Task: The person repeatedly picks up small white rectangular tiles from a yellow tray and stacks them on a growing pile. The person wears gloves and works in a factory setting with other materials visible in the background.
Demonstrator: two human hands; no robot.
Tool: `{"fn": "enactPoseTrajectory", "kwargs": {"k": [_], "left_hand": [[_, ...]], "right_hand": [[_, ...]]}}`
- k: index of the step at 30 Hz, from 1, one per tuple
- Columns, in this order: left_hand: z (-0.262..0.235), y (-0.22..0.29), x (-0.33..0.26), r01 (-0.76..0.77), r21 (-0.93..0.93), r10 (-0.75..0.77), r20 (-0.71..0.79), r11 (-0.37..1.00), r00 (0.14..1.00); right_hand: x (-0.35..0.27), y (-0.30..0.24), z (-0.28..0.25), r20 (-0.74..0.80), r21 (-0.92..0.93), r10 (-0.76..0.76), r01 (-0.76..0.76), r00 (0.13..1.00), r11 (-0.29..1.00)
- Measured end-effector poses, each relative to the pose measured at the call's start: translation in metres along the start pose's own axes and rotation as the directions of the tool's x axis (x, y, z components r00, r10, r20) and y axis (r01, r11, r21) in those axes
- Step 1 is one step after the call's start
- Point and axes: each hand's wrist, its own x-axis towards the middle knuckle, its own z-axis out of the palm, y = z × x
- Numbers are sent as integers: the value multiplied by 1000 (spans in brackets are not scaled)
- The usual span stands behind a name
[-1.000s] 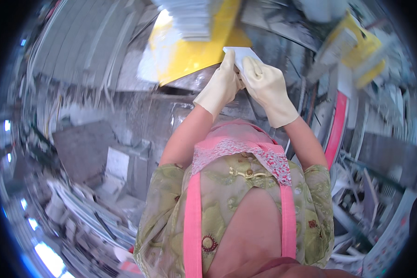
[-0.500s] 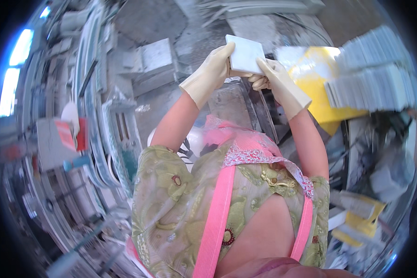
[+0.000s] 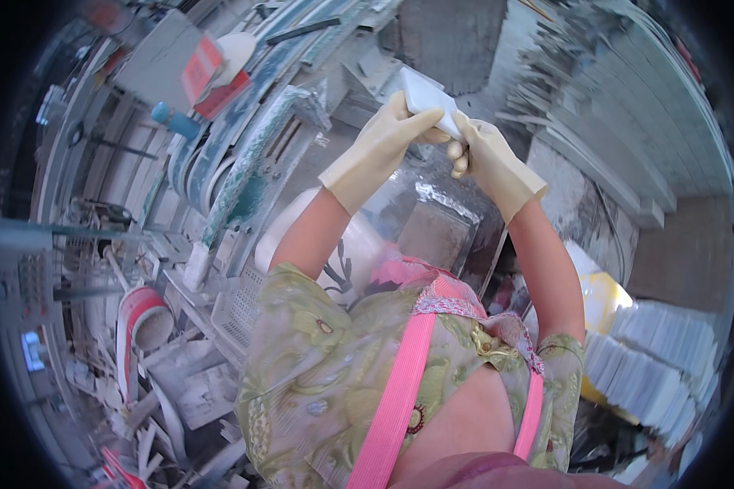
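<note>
A small white square tile (image 3: 429,96) is held up in front of me, above the dusty work area, tilted so that its face looks narrow. My left hand (image 3: 383,134), in a cream rubber glove, is closed on its left and near edge, thumb laid across the near side. Gloved the same way, my right hand (image 3: 491,155) grips the near right corner, its fingers curled beneath. Part of the tile's underside is hidden by the gloves.
Stacks of white tiles (image 3: 648,359) stand at the lower right beside a yellow sheet (image 3: 602,297). Long pale slabs (image 3: 640,122) lean at the upper right. Left of me is a machine with a worn green frame (image 3: 257,167). A red-and-white scoop-like thing (image 3: 145,322) is at lower left.
My view has turned left: the tile stacks have swung down to the lower right, the machine has come closer. The tile has tipped from nearly face-on to a steeper slant. Both hands keep hold.
</note>
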Motion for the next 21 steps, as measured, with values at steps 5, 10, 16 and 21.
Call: {"fn": "enactPoseTrajectory", "kwargs": {"k": [5,10,16,21], "left_hand": [[-16,12,-8,-83,5,81,-259,997,963],[-29,19,-14,-206,-2,192,-350,979,917],[-47,25,-24,-218,38,216,-370,975,903],[-51,20,-24,-167,-17,146,-398,986,906]], "right_hand": [[32,-25,25,111,-226,4,22,994,974],[54,-32,49,184,-236,-26,70,983,969],[62,-32,68,240,-335,-67,148,969,931],[59,-23,71,196,-301,-40,99,980,948]]}}
